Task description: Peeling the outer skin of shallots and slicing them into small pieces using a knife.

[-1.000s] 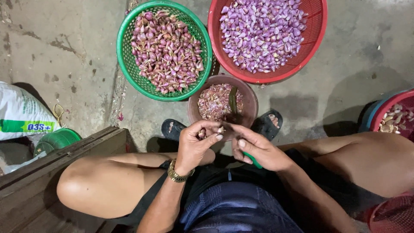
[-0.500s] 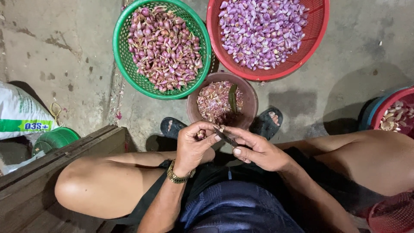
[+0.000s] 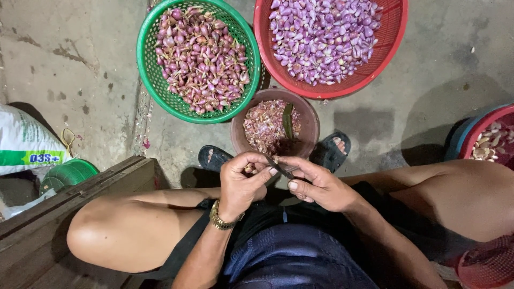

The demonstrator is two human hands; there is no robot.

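A seated person peeled shallots over a concrete floor (image 3: 64, 64), both hands working at the centre of the frame. The left hand (image 3: 243, 182) had its grip closed around a small shallot (image 3: 249, 168), mostly hidden by the fingers, while the right hand (image 3: 316, 184) pinched a dark-bladed paring knife (image 3: 279, 167) whose tip met the bulb.

Judging by the baskets, the work was well along but far from over: a red basket (image 3: 399, 32) at the upper right held a deep heap of peeled, glossy purple shallots, yet the green basket (image 3: 147, 80) at the upper left was heaped with unpeeled ones. A brown bowl (image 3: 310, 115) just above the hands had collected papery skins and a second knife-like tool. Another red basket (image 3: 474, 139), at the right edge, held paler pieces, too cropped to identify.

The floor was stained, cracked and strewn with scraps of skin. A white printed sack (image 3: 24, 144) and a green lid (image 3: 67, 174) lay at the left edge beside a dark wooden plank (image 3: 75, 206), and sandalled feet (image 3: 332, 150) flanked the bowl.
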